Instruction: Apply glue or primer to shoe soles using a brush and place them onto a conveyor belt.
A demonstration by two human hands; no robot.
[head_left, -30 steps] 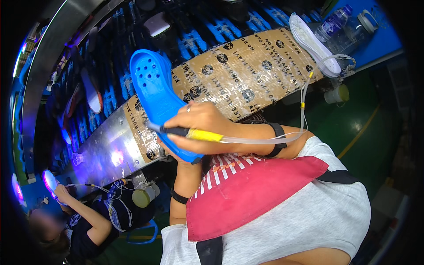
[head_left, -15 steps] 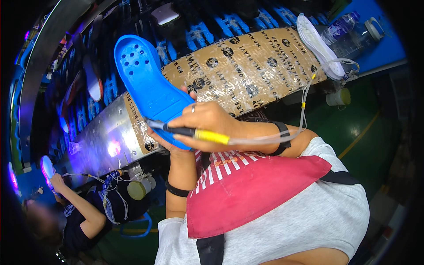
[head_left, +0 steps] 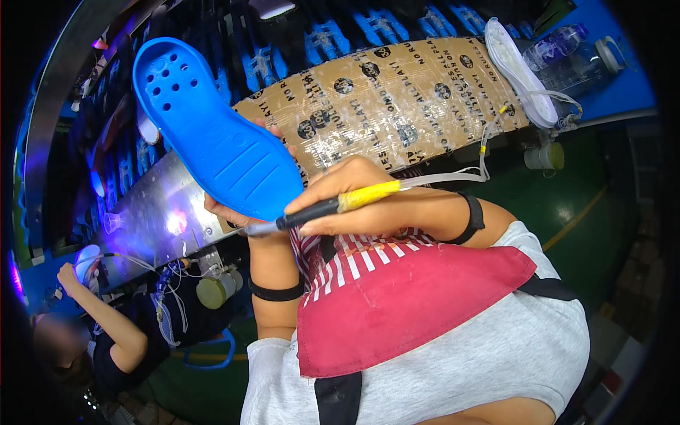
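A blue shoe sole (head_left: 234, 145) with round holes toward its far end lies tilted across my left hand (head_left: 224, 211). My left fingers wrap its edges from beneath, and the sole hides the palm. Pinched in my right hand (head_left: 358, 175) is a brush (head_left: 319, 212) with a black and yellow handle. From the handle's back end a clear tube (head_left: 443, 177) runs off to the right. The brush's grey tip sits just off the sole's near end, above my left wrist; whether it touches the sole I cannot tell.
Beyond my hands stretches a ledge (head_left: 382, 106) covered in printed brown cardboard. At its right end lie a white sole (head_left: 520, 74) and plastic bottles (head_left: 556, 46). Blue racks (head_left: 326, 42) line the far side. A co-worker's arm (head_left: 106, 312) holds another sole at lower left.
The blue sole has shifted left and its near end has come away from under the brush. The brush tip has moved from the sole's side to beside its near end.
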